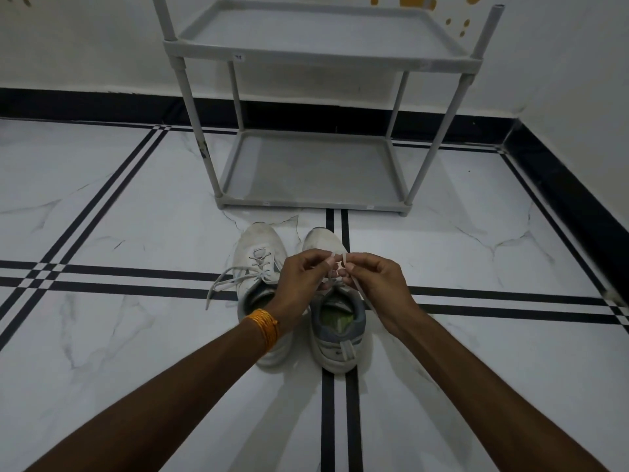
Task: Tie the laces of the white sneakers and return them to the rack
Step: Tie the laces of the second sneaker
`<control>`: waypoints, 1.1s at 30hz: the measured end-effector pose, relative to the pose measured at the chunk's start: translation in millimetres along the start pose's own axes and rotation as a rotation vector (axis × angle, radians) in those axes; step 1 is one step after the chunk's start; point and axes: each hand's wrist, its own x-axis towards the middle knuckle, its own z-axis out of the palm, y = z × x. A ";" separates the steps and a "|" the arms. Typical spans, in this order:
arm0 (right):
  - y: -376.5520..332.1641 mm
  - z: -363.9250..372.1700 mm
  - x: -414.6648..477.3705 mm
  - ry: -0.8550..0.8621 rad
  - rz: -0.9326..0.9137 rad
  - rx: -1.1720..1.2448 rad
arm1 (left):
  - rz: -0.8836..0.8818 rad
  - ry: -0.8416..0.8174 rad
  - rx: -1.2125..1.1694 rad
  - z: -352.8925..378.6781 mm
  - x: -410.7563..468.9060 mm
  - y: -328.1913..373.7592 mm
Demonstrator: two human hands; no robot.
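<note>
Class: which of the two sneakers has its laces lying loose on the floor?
The left sneaker: its laces trail untouched, while both hands pinch the other's.

A single head-worn wide-angle camera looks forward and steeply down from above the person's arms, which enter from the bottom edge and converge toward the middle. The left hand (299,284) and right hand (377,287) sit near the centre, close to the lens, over the white sneakers (262,264) on the marble floor (119,216). Farther off, the grey rack (316,172) stands against the wall (85,46) at the top. Wide-angle bending curves the floor lines toward the edges
</note>
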 end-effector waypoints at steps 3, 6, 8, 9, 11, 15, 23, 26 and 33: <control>0.0 -0.6 2.7 0.000 0.013 0.032 | -0.015 0.012 -0.007 1.3 0.4 -3.2; 1.1 0.8 2.8 -0.005 0.011 0.028 | -0.008 0.026 0.027 2.6 0.9 -6.6; 1.4 1.1 2.9 0.008 0.010 0.018 | 0.006 0.028 0.043 2.9 1.1 -8.7; 1.5 1.0 3.6 0.020 0.013 0.018 | 0.019 0.031 0.046 2.7 0.8 -8.9; 1.8 0.7 5.5 0.051 0.026 0.019 | 0.032 0.038 0.037 1.3 -0.4 -7.4; 3.7 1.5 7.2 0.089 0.055 -0.001 | -0.113 0.027 -0.095 -1.4 -0.6 -0.9; -10.0 -12.0 6.5 -0.161 -0.052 -0.165 | -0.183 -0.129 -0.073 -6.4 7.5 -2.5; -12.3 -11.4 6.2 -0.169 -0.129 -0.268 | -0.147 -0.071 -0.047 -3.3 7.3 -2.8; -4.1 2.0 -7.9 -0.023 -0.396 -0.533 | -0.096 0.117 0.058 8.4 9.5 -11.6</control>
